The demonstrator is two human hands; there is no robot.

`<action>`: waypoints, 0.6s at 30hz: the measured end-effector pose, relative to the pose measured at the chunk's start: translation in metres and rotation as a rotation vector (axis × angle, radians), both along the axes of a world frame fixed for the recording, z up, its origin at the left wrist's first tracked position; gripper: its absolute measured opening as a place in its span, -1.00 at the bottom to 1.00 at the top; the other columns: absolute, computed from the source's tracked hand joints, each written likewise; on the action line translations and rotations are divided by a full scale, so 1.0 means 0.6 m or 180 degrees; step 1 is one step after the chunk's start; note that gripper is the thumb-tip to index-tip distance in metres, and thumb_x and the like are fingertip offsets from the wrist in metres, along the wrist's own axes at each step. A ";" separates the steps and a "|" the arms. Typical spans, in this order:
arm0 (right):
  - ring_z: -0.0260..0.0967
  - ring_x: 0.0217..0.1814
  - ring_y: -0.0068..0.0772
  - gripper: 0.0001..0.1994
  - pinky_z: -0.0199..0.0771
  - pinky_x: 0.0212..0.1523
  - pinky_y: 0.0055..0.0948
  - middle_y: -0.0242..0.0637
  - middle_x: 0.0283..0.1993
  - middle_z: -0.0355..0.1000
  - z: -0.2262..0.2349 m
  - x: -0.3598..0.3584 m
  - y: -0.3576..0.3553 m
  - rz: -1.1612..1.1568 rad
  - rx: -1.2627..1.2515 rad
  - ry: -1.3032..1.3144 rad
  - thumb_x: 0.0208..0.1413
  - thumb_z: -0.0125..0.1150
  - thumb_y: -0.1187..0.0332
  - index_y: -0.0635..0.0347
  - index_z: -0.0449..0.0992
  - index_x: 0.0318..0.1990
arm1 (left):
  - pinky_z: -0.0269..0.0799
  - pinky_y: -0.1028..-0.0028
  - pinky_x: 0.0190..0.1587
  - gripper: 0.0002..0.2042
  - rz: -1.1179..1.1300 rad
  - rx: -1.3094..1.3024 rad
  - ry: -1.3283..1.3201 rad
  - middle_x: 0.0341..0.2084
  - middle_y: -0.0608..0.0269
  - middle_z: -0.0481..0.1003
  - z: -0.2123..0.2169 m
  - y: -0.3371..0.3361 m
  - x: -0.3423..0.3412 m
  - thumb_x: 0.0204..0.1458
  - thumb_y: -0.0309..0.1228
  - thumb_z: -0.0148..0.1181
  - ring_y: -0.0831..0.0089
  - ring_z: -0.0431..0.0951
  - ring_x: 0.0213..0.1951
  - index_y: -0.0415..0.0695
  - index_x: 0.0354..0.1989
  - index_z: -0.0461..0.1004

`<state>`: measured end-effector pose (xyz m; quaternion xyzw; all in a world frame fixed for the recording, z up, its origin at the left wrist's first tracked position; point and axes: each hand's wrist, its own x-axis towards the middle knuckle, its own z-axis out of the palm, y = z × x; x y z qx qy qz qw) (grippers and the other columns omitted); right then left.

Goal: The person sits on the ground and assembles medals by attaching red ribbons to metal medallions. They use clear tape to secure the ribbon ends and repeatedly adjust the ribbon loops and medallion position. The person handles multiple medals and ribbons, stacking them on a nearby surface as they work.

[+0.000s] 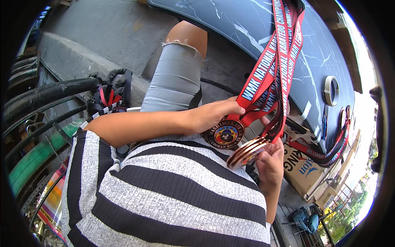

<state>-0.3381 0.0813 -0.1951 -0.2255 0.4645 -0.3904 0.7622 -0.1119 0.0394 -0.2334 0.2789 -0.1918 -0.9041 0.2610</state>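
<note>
My left hand (205, 117) is closed on a red lanyard, its thumb lying on the ribbon just above one round medal (226, 135) with a dark rim and a colourful centre. A stack of several bronze-coloured medals (249, 152) rests in my right hand (271, 162), its fingers and thumb gripping their edges. From these medals the red and black printed lanyards (284, 49) run up in a bundle and lie across the table at the top. Part of my right hand's fingers is hidden behind the ribbons.
Beyond my knees stands a dark marble-patterned table (230, 10). A tape roll (331, 91) sits on it at the right, near more lanyards (317, 155) hanging over the edge. Cardboard boxes (304, 175) stand below. At left are metal pipes (49, 96) and a dark strap bundle (115, 84).
</note>
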 end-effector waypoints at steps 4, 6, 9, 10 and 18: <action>0.52 0.01 -0.31 -0.06 0.53 0.05 -0.38 -0.10 0.05 0.48 0.004 -0.011 -0.001 -0.0053 0.0026 -0.0026 -0.23 0.55 0.56 0.45 0.06 0.34 | 0.29 0.40 0.20 -0.44 0.0000 -0.0045 -0.0003 0.18 0.14 0.30 0.004 0.003 -0.003 0.23 -0.22 -0.10 0.43 0.36 0.15 -0.12 0.38 0.06; 0.52 0.01 -0.31 -0.06 0.53 0.05 -0.38 -0.10 0.05 0.49 0.003 -0.011 -0.002 0.0040 0.0125 -0.0029 -0.23 0.54 0.57 0.44 0.06 0.34 | 0.30 0.41 0.20 -0.44 0.0022 0.0017 0.0012 0.17 0.13 0.32 0.005 0.003 -0.003 0.22 -0.21 -0.09 0.42 0.38 0.14 -0.12 0.38 0.08; 0.53 0.00 -0.28 -0.13 0.55 0.01 -0.38 -0.03 0.02 0.49 0.002 -0.001 0.000 0.0000 0.0065 0.0054 -0.21 0.48 0.64 0.39 0.09 0.30 | 0.27 0.37 0.24 -0.43 -0.0056 0.0007 -0.0045 0.18 0.09 0.34 0.005 -0.001 0.000 0.24 -0.17 -0.09 0.39 0.41 0.15 -0.13 0.38 0.06; 0.53 0.00 -0.27 -0.15 0.56 0.01 -0.39 -0.01 0.00 0.50 0.002 0.004 0.001 -0.0028 0.0054 0.0153 -0.20 0.47 0.65 0.38 0.10 0.28 | 0.25 0.35 0.27 -0.42 -0.0116 -0.0003 -0.0081 0.19 0.08 0.35 0.006 -0.002 0.002 0.25 -0.15 -0.09 0.38 0.42 0.16 -0.13 0.39 0.05; 0.50 -0.11 -0.48 -0.44 0.48 -0.04 -0.52 -0.17 -0.14 0.54 0.001 0.038 0.003 0.0536 -0.0719 0.1440 -0.11 0.41 0.66 0.40 0.33 0.10 | 0.19 0.38 0.30 -0.19 0.0036 -0.0353 -0.0258 0.23 0.02 0.30 0.013 -0.004 -0.008 0.22 0.30 -0.42 0.37 0.34 0.23 -0.16 0.38 0.06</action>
